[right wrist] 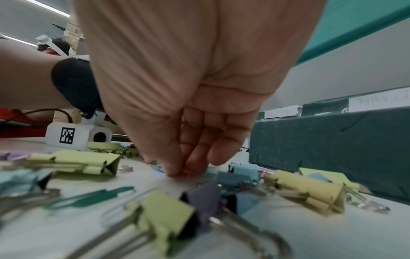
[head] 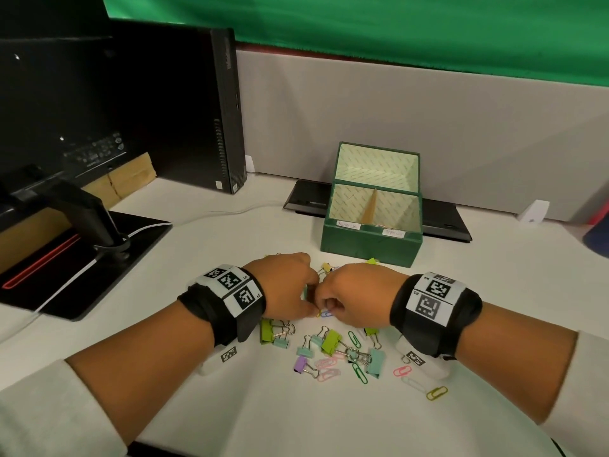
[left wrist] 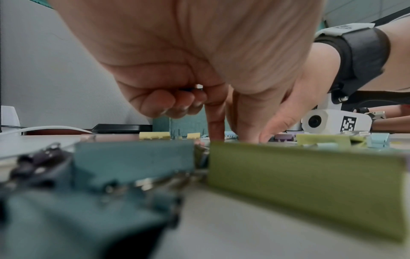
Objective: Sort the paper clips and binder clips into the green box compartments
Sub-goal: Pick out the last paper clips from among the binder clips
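The open green box (head: 372, 240) has two labelled compartments, both showing nothing inside, and stands just beyond a scatter of coloured paper clips and binder clips. My two hands meet over the pile's far part. My left hand (head: 311, 308) points its index finger (left wrist: 217, 126) and thumb down to the table, the other fingers curled; a green binder clip (left wrist: 306, 182) hides the tips. My right hand (right wrist: 182, 172) pinches a small pink paper clip (right wrist: 187, 173) against the table. A blue paper clip (head: 327, 313) lies between the hands.
A monitor stand (head: 82, 245) and a black computer tower (head: 197, 110) occupy the left. A flat black device (head: 441, 222) lies behind the box against a grey partition. Loose clips (head: 339, 354) spread toward me, with bare table (head: 296, 420) nearer the front edge.
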Demonstrator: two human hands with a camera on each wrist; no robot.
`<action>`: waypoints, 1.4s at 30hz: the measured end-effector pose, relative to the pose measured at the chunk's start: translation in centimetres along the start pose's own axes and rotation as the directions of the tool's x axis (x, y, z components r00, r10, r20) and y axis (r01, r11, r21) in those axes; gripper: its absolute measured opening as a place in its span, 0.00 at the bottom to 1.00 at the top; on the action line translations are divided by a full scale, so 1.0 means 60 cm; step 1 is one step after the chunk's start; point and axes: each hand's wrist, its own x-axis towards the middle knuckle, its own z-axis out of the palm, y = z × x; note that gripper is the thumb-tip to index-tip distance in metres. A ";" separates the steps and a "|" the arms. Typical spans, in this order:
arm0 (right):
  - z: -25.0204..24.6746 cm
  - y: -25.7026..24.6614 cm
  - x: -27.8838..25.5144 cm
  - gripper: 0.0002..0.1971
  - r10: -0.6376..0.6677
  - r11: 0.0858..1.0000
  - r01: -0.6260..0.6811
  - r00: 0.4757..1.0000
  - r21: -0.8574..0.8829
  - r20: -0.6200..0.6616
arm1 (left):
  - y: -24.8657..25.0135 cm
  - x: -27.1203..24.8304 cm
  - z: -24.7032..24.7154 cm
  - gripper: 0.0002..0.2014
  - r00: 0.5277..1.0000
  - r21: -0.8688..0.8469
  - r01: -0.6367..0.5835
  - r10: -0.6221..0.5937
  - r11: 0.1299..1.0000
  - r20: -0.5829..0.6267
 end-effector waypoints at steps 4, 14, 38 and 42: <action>-0.002 -0.010 -0.004 0.08 0.096 0.994 -0.103 0.986 0.047 0.134 | 0.009 -0.001 -0.003 0.13 1.000 0.026 -0.013 0.013 1.000 -0.003; -0.035 0.055 -0.065 0.18 0.396 0.153 -0.165 0.914 0.974 0.092 | 0.009 0.005 -0.001 0.12 0.994 -0.019 -0.111 0.111 0.994 0.006; -0.004 -0.045 -0.074 0.06 0.194 0.981 -0.184 0.958 -0.065 0.209 | -0.013 -0.054 -0.035 0.07 0.988 -0.957 0.072 -0.154 0.282 0.029; -0.037 -0.005 -0.084 0.08 0.211 0.929 -0.231 0.972 0.289 0.101 | -0.015 -0.067 -0.016 0.12 0.984 -0.989 0.141 -0.118 0.047 0.135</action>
